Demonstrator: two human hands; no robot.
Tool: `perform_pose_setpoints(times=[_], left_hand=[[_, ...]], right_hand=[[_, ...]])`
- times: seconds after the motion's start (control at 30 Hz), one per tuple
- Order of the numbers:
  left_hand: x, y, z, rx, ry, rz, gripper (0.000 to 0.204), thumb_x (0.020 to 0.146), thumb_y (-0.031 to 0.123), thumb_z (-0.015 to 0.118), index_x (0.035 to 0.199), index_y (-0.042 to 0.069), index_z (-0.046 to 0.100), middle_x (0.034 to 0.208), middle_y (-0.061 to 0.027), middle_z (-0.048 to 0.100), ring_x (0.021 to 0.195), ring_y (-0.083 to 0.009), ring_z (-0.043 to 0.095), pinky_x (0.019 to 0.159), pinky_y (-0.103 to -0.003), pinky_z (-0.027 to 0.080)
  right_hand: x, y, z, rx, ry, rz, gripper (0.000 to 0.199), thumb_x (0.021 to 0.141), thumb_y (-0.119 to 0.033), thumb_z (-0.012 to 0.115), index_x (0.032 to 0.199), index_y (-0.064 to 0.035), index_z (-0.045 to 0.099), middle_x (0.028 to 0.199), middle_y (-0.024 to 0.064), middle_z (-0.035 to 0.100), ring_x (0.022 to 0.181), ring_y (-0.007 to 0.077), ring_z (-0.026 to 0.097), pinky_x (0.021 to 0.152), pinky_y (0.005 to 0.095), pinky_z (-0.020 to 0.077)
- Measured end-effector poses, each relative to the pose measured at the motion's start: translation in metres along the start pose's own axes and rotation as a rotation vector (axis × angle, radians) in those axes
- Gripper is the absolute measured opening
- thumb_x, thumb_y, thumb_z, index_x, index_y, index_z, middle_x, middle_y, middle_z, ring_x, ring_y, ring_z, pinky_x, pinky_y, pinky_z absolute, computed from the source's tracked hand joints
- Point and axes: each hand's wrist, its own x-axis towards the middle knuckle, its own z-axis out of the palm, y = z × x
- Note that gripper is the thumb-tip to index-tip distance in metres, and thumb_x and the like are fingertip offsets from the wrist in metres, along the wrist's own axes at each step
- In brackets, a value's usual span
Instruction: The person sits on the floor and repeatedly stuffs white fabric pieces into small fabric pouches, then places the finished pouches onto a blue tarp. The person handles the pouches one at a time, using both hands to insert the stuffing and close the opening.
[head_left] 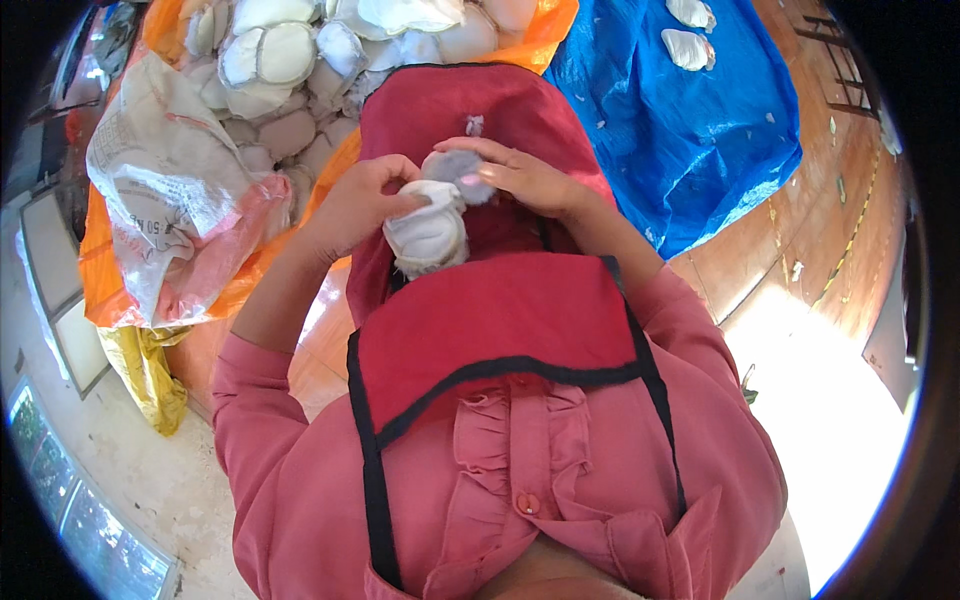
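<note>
Over my red apron (pixel 500 310), a white padded fabric piece (pixel 428 232) hangs from my left hand (pixel 365 200), whose thumb and fingers pinch its upper edge. Against the top of that piece lies a grey fuzzy part (pixel 456 172); whether the two are joined I cannot tell. My right hand (pixel 525 180) is closed on the grey fuzzy part, fingers over its far side and thumb hidden. Loose frayed edges show at the white piece's lower end. A small whitish tuft (pixel 474 125) clings to the apron just beyond my hands.
Many similar white padded pieces (pixel 285 52) are heaped on an orange sheet (pixel 105 270) at the far left, beside a white woven sack (pixel 165 180). To the right, a blue tarp (pixel 690 150) bears two white pieces (pixel 688 50). A yellow bag (pixel 148 375) lies at the left.
</note>
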Motion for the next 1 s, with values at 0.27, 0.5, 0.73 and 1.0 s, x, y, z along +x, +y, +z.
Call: perform_pose_setpoints(times=[0.27,0.5,0.73,1.0], left_hand=[[-0.002,-0.044,0.022,-0.804,-0.016,0.073,0.023,0.088,0.011,0.069,0.107,0.004,0.058,0.1,-0.0026,0.063,0.089,-0.0117,0.06,0.081,-0.025,0.048],[-0.004,-0.024,0.022,-0.742,0.049,-0.019,0.022,0.088,0.007,0.068,0.107,0.004,0.058,0.099,-0.0016,0.062,0.093,-0.0111,0.058,0.083,-0.026,0.047],[-0.005,-0.005,0.022,-0.293,0.015,0.012,0.017,0.085,0.01,0.071,0.093,0.006,0.057,0.088,0.0034,0.057,0.079,-0.0068,0.055,0.072,-0.022,0.046],[-0.019,0.007,0.052,0.168,0.294,0.313,0.018,0.082,0.008,0.069,0.083,0.005,0.051,0.073,-0.0058,0.049,0.065,-0.0172,0.049,0.058,-0.03,0.041]], right_hand=[[0.009,0.013,0.01,0.087,0.12,-0.105,0.038,0.091,-0.024,0.068,0.123,-0.0064,0.058,0.116,0.004,0.061,0.111,0.016,0.054,0.098,0.0322,0.0433],[0.017,0.015,0.022,-0.297,0.345,-0.176,0.027,0.087,-0.02,0.072,0.109,-0.0053,0.065,0.102,0.0058,0.065,0.098,0.0156,0.061,0.087,0.0306,0.0485],[0.017,0.01,0.044,-0.506,0.573,-0.264,0.022,0.084,-0.021,0.073,0.098,-0.0047,0.068,0.091,0.013,0.065,0.086,0.026,0.065,0.076,0.0348,0.0505],[0.013,0.008,0.045,-0.225,0.49,-0.085,0.022,0.088,-0.022,0.068,0.1,-0.0037,0.069,0.09,0.0099,0.069,0.082,0.0178,0.064,0.075,0.0303,0.05]])
